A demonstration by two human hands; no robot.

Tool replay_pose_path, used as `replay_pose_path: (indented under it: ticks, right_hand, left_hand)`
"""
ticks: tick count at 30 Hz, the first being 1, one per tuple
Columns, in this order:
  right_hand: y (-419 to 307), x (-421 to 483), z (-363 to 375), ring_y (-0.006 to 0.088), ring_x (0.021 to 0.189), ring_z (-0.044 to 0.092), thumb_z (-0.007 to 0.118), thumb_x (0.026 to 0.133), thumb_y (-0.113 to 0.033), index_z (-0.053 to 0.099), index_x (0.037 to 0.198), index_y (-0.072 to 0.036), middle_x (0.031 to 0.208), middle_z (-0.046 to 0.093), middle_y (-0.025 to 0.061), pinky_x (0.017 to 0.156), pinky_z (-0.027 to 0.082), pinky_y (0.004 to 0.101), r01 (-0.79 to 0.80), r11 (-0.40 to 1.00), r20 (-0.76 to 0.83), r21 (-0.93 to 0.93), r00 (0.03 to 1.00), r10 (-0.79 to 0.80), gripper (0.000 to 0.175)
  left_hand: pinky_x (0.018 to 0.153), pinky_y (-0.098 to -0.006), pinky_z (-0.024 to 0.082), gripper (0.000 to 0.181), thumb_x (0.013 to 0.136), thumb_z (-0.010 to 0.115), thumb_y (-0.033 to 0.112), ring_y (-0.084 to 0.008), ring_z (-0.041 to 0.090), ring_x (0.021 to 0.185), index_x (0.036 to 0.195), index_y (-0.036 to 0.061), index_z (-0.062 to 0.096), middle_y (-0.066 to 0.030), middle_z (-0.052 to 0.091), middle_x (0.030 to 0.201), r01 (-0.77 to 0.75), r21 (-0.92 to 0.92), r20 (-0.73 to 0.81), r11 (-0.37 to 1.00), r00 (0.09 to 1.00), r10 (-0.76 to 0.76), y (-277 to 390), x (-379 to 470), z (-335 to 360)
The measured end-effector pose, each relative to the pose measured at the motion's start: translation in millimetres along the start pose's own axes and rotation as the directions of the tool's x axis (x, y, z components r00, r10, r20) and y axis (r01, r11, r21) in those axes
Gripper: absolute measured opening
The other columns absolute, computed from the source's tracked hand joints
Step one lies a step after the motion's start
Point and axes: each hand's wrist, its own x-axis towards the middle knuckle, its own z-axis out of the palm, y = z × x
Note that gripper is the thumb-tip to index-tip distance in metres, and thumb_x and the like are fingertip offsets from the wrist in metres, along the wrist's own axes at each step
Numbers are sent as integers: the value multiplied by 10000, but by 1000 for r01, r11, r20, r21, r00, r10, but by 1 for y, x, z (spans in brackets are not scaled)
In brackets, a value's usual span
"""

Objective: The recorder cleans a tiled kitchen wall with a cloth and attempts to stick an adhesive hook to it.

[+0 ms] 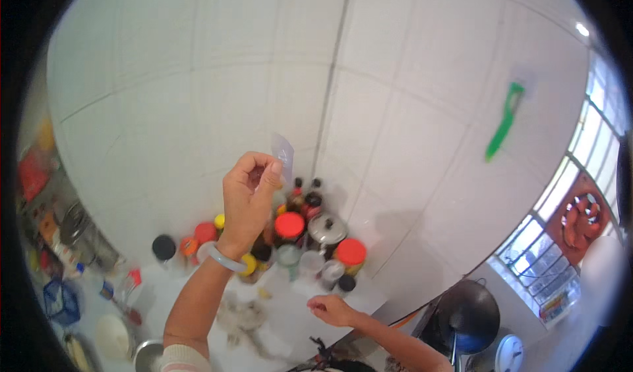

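Note:
My left hand (249,194) is raised in front of the tiled wall, a pale bangle at its wrist. Pinched between thumb and forefinger is a small translucent plastic piece (283,155). Lower and to the right, my right hand (330,310) hovers over the white counter (292,317) with its fingers curled; nothing shows in it. Between and behind the hands stand red-lidded jars (290,224), a lidded pot or jar with a glass-like lid (327,228), bottles and clear cups (311,262).
A green-handled tool, perhaps a peeler, (504,122) hangs on the wall. At the lower right are a dark wok (469,316) and a barred window (539,243). A pale bowl (113,336), a metal bowl (148,356) and a blue basket (61,301) lie lower left.

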Motion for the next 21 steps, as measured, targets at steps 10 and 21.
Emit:
replay_pose_path:
  ticks: [10, 21]
  right_hand:
    - [-80, -130, -198, 327, 927, 594, 611, 740, -23, 615, 913, -6, 975, 617, 147, 766, 499, 408, -13, 708, -442, -706, 789, -426, 174]
    - [-36, -167, -276, 236, 845, 612, 672, 635, -82, 633, 840, -77, 946, 626, 54, 721, 509, 366, -98, 76, -121, -992, 641, -758, 209]
  left_hand:
    - [617, -239, 420, 170, 859, 609, 126, -81, 496, 679, 806, -36, 601, -24, 569, 722, -435, -18, 22, 900, 900, 436, 44, 160, 179]
    - [624, -355, 453, 192, 791, 640, 107, -224, 559, 622, 674, -39, 595, -141, 586, 648, -425, -103, -82, 899, 905, 418, 111, 270, 298]
